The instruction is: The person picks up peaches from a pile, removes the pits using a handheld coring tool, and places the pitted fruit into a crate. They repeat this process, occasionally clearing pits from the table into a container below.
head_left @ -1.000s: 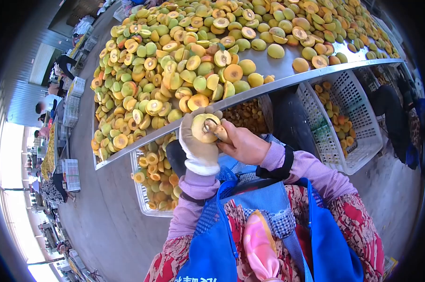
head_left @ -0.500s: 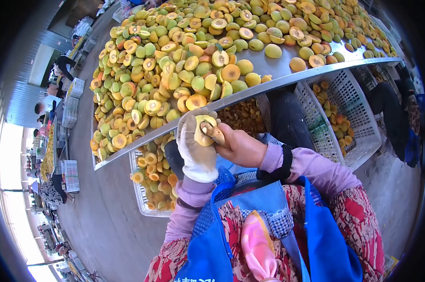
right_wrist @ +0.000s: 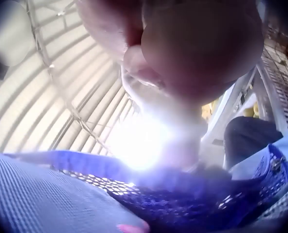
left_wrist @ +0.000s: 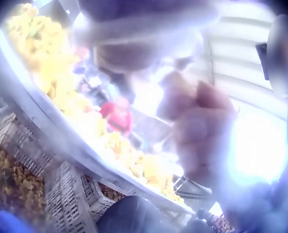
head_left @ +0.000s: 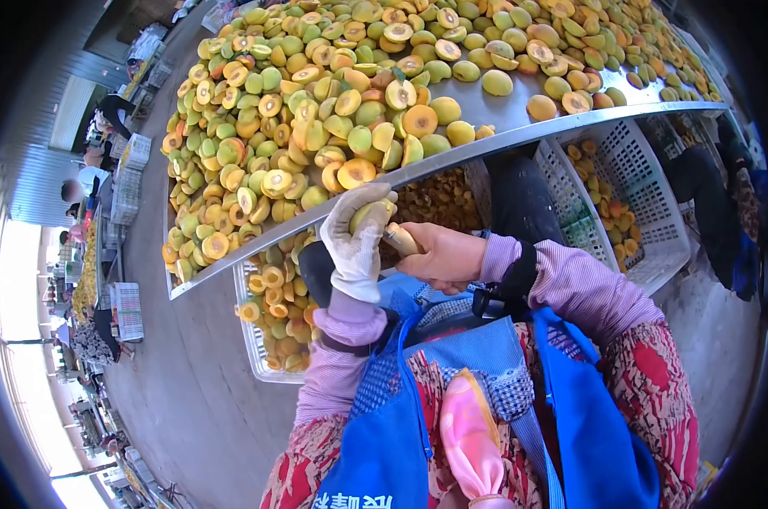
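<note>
My left hand [head_left: 354, 254], in a pale work glove, grips a yellow peach half [head_left: 367, 217] just off the table's near edge. The fruit is tilted, with its cut face turned mostly out of sight. In my bare right hand [head_left: 445, 254] is a pitting tool, its wooden handle [head_left: 403, 240] pointing at the peach. The tool's metal end is hidden behind the fruit and glove. In the right wrist view the right hand [right_wrist: 202, 43] looms dark and blurred, its fingers curled. Glare washes out much of the left wrist view.
A metal-edged table [head_left: 520, 137] bears a heap of halved peaches [head_left: 299, 127]. Beneath its edge stand a white crate [head_left: 252, 339] of pitted halves at left and another crate [head_left: 655, 199] at right. Brown scraps [head_left: 439, 199] lie under the table between them. Other people work at far left.
The peach half has turned from cut face up, with the tool's curved blade visible in its centre, to tilted with the blade hidden. The left glove has rolled with it; the right hand shifted slightly.
</note>
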`<state>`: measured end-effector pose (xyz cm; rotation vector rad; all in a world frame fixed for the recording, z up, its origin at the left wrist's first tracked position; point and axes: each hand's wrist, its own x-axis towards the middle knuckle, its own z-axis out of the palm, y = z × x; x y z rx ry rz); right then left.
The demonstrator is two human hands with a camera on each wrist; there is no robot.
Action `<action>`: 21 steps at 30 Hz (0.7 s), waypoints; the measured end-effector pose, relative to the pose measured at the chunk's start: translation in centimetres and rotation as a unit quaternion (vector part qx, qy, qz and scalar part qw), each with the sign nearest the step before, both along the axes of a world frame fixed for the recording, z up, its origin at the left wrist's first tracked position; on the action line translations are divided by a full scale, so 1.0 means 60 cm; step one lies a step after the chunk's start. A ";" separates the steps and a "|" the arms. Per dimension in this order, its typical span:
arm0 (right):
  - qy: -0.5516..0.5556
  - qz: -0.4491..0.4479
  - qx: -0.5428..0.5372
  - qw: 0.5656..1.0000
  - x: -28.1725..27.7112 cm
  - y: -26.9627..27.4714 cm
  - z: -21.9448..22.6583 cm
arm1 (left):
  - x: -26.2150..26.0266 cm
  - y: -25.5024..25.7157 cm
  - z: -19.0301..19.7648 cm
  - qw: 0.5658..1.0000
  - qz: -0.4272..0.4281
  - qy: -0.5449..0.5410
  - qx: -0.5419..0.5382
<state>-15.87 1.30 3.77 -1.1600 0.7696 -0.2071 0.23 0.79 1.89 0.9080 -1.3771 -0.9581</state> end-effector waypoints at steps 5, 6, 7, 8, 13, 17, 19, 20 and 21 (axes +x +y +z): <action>-0.160 -0.003 0.231 0.960 0.001 0.001 -0.016 | 0.021 -0.017 -0.012 0.996 -0.087 -0.004 0.016; -0.159 -0.003 0.233 0.960 0.005 0.002 -0.017 | 0.023 -0.016 -0.015 0.996 -0.087 -0.003 0.017; -0.049 -0.013 0.080 0.996 0.011 0.002 -0.012 | 0.024 -0.015 -0.014 0.996 -0.078 -0.003 0.038; 0.063 -0.021 -0.076 0.995 0.015 0.001 -0.009 | 0.024 -0.015 -0.013 0.996 -0.070 -0.004 0.058; 0.171 -0.086 -0.450 0.872 0.041 -0.012 -0.087 | 0.002 -0.018 -0.066 0.941 0.040 0.281 0.187; 0.261 -0.061 -0.460 0.847 0.056 -0.029 -0.092 | 0.008 -0.041 -0.101 0.870 0.131 0.393 0.267; 0.281 -0.073 -0.491 0.821 0.064 -0.030 -0.102 | 0.014 -0.038 -0.104 0.835 0.098 0.461 0.285; 0.276 -0.068 -0.491 0.823 0.064 -0.023 -0.114 | 0.028 -0.032 -0.121 0.835 0.105 0.461 0.283; 0.275 -0.084 -0.479 0.829 0.060 -0.018 -0.125 | 0.046 -0.032 -0.149 0.956 0.191 0.156 0.161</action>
